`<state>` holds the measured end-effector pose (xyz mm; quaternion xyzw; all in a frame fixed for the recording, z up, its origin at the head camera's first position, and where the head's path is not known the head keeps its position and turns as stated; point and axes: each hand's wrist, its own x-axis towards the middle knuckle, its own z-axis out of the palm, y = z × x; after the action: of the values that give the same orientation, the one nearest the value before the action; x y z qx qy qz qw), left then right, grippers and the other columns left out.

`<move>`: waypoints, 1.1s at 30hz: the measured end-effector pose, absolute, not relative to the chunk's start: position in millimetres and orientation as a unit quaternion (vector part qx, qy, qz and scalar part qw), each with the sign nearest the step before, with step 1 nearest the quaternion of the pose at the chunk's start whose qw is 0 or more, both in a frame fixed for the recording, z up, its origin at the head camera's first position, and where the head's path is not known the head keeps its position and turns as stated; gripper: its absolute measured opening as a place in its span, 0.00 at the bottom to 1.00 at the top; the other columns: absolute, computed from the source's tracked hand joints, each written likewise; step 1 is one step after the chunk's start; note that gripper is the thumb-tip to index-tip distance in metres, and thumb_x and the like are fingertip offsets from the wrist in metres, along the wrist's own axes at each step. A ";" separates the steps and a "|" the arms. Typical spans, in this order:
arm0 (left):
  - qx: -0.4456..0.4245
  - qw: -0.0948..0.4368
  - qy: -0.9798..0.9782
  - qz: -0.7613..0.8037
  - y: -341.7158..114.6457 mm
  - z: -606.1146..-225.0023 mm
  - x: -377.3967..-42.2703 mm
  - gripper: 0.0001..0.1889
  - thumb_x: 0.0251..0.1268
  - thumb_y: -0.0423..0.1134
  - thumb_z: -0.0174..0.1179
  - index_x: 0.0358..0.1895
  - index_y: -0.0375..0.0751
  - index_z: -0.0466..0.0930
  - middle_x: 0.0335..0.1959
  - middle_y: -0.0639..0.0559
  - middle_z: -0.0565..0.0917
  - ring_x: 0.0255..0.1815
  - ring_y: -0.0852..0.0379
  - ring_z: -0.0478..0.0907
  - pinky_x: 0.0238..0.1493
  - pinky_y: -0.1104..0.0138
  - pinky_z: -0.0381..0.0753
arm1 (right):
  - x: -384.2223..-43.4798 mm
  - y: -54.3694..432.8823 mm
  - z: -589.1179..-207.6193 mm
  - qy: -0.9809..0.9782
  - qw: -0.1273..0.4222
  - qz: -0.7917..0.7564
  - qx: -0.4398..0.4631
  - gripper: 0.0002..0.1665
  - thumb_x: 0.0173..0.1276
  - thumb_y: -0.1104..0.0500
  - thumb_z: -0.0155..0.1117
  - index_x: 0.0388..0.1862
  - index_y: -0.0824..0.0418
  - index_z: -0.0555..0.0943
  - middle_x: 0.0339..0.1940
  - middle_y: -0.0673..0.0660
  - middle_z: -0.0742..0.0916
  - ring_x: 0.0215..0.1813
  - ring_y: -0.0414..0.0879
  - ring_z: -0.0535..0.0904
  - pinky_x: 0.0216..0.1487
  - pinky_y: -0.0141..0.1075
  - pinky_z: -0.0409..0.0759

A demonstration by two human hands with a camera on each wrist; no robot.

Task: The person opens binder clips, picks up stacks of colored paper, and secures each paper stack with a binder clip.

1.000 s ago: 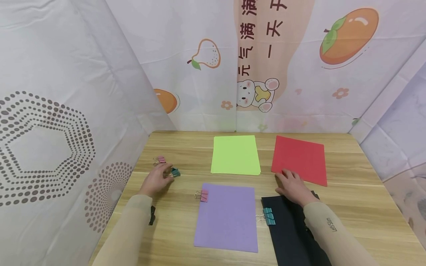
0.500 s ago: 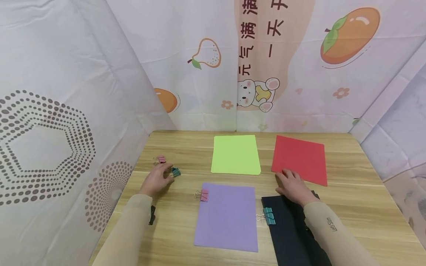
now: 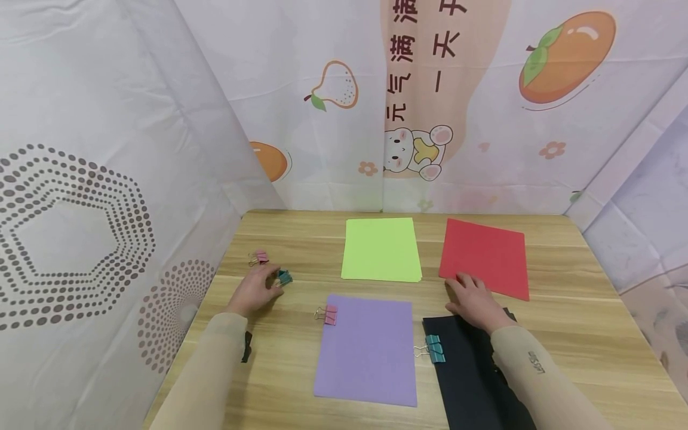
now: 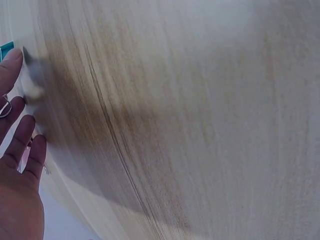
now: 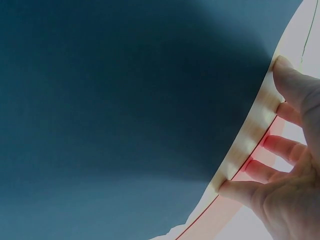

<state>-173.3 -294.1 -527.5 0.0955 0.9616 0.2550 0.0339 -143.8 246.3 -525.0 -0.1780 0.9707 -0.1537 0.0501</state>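
At the left of the table my left hand pinches a teal binder clip between thumb and fingers. In the left wrist view the clip's teal body shows past the thumb. Just behind that hand lies a pink binder clip. My right hand rests with spread fingertips on the table and the near edge of the red paper. Under the right forearm lies black paper with another teal binder clip on its left edge. Purple paper bears a pink binder clip.
A stack of yellow-green paper lies at the back middle of the wooden table. Something black shows beside the left wrist. A printed curtain hangs behind the table, and a dotted cloth on the left.
The teal binder clip at my left fingers has turned slightly and shifted a little away from me. My right hand stays put, and the papers lie as before.
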 end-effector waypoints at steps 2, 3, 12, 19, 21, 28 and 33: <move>0.098 0.031 0.963 0.250 -293.9 -527.0 -172.8 0.33 0.61 0.38 0.74 0.68 0.32 0.74 0.61 0.37 0.80 0.63 0.37 0.75 0.64 0.43 0.74 | -143.5 246.3 -524.6 0.971 0.051 -0.155 -0.177 0.34 0.68 0.56 0.72 0.68 0.69 0.73 0.68 0.78 0.71 0.67 0.80 0.64 0.62 0.72 0.69; 0.097 0.030 0.963 0.248 -293.7 -526.8 -172.6 0.33 0.62 0.38 0.74 0.68 0.32 0.74 0.62 0.36 0.80 0.63 0.37 0.75 0.65 0.42 0.73 | -143.5 246.4 -524.2 0.971 0.051 -0.154 -0.178 0.34 0.68 0.56 0.73 0.68 0.70 0.73 0.68 0.79 0.71 0.67 0.80 0.65 0.61 0.72 0.70; 0.090 0.029 0.972 0.216 -291.1 -526.4 -170.2 0.32 0.64 0.45 0.72 0.68 0.34 0.74 0.64 0.34 0.77 0.67 0.33 0.71 0.67 0.39 0.69 | -143.9 246.8 -525.4 0.971 0.052 -0.154 -0.175 0.35 0.68 0.56 0.72 0.68 0.69 0.72 0.68 0.78 0.71 0.67 0.80 0.65 0.61 0.72 0.69; 0.094 0.026 0.973 0.211 -291.2 -525.7 -167.3 0.33 0.64 0.47 0.71 0.68 0.34 0.74 0.64 0.33 0.77 0.67 0.32 0.70 0.67 0.38 0.68 | -144.4 246.7 -527.5 0.971 0.051 -0.152 -0.176 0.35 0.68 0.56 0.72 0.69 0.70 0.72 0.68 0.79 0.70 0.67 0.80 0.64 0.62 0.73 0.68; 0.096 0.027 0.973 0.207 -291.6 -526.7 -167.2 0.33 0.65 0.47 0.71 0.68 0.33 0.74 0.66 0.32 0.76 0.69 0.31 0.69 0.68 0.37 0.67 | -144.4 246.7 -527.7 0.971 0.050 -0.152 -0.176 0.35 0.68 0.56 0.72 0.68 0.70 0.72 0.68 0.79 0.70 0.67 0.80 0.64 0.62 0.73 0.68; 0.093 0.037 0.976 0.194 -293.9 -531.7 -167.3 0.35 0.66 0.51 0.68 0.69 0.31 0.72 0.68 0.30 0.73 0.71 0.29 0.65 0.71 0.37 0.64 | -143.5 246.4 -525.2 0.971 0.048 -0.152 -0.178 0.35 0.68 0.56 0.72 0.68 0.70 0.72 0.68 0.78 0.71 0.67 0.79 0.64 0.62 0.72 0.69; 0.098 0.038 0.977 0.187 -293.6 -533.0 -166.1 0.38 0.67 0.54 0.67 0.69 0.28 0.71 0.68 0.30 0.73 0.72 0.29 0.65 0.72 0.37 0.62 | -143.8 246.3 -524.3 0.971 0.046 -0.149 -0.179 0.34 0.67 0.56 0.73 0.67 0.69 0.73 0.67 0.78 0.71 0.66 0.79 0.65 0.61 0.72 0.70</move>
<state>-166.1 -293.6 -533.0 0.0984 0.9768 0.1865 0.0382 -143.8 246.3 -524.3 -0.1788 0.9715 -0.1490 0.0462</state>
